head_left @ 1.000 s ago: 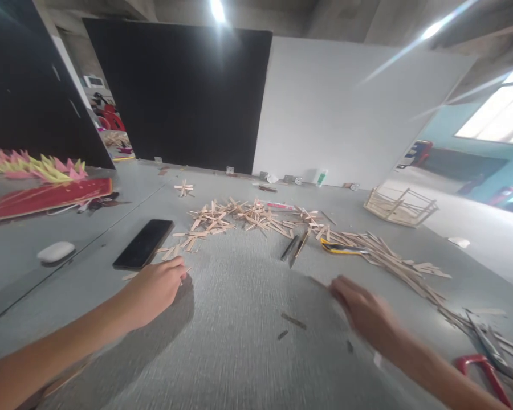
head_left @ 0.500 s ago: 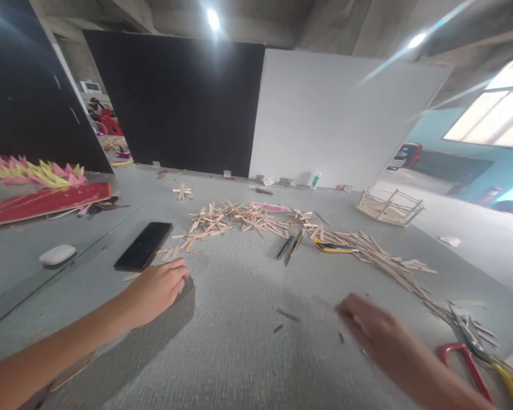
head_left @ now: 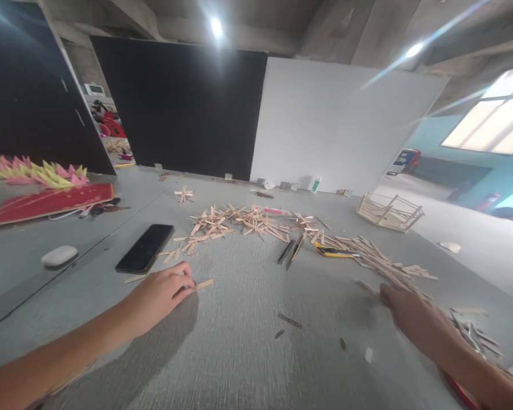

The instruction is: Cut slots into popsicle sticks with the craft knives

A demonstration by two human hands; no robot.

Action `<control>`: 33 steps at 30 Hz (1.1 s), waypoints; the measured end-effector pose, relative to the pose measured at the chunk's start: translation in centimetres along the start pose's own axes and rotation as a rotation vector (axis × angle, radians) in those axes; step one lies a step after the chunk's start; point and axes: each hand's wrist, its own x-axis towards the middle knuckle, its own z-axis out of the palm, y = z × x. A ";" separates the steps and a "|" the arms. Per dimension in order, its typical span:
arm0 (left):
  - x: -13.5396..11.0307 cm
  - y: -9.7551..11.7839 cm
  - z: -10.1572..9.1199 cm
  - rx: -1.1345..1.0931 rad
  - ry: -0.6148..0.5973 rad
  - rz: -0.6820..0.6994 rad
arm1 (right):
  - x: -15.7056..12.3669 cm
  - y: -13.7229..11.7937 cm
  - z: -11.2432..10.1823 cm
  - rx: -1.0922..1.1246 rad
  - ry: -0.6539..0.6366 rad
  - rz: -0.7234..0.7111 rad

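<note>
My left hand [head_left: 160, 295] rests on the grey table [head_left: 239, 353], fingers curled and pinched on a short wooden stick [head_left: 202, 283] that juts out to the right. Just behind it lies a black phone [head_left: 145, 247]. My right hand [head_left: 406, 313] reaches to the right, its fingertips at the near end of a long heap of wooden sticks [head_left: 385, 265]; its fingers are smeared by motion. A wider scatter of small stick crosses [head_left: 243, 219] lies across the middle of the table.
A yellow utility knife [head_left: 331, 251] and dark pens [head_left: 290, 250] lie by the sticks. A stick-built frame [head_left: 388, 212] stands back right, a white case [head_left: 58, 255] left, red and yellow paper pieces [head_left: 38, 185] far left. Small scraps [head_left: 289, 320] dot the table front.
My right hand moved from the table's middle out to the right, up to the long stick heap. A stick now shows at my left fingertips. The view tilted slightly.
</note>
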 end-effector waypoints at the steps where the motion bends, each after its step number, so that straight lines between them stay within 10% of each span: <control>1: 0.1 0.1 0.0 -0.017 -0.001 -0.005 | 0.6 0.6 -0.1 -0.031 -0.048 0.038; 7: -0.1 2.6 0.3 -0.169 -0.064 -0.061 | 4.5 0.5 -0.3 -0.133 -0.177 0.137; 17: -0.1 7.7 3.4 -0.771 -0.381 -0.199 | 12.2 -4.3 -0.6 0.080 -0.053 -0.149; 25: 0.3 6.9 0.9 -0.585 -0.239 -0.070 | 7.3 -10.6 -5.5 0.638 0.001 -0.131; 33: 1.3 5.9 1.8 -0.214 -0.278 0.226 | 1.1 -23.2 -10.1 1.398 -0.663 -0.218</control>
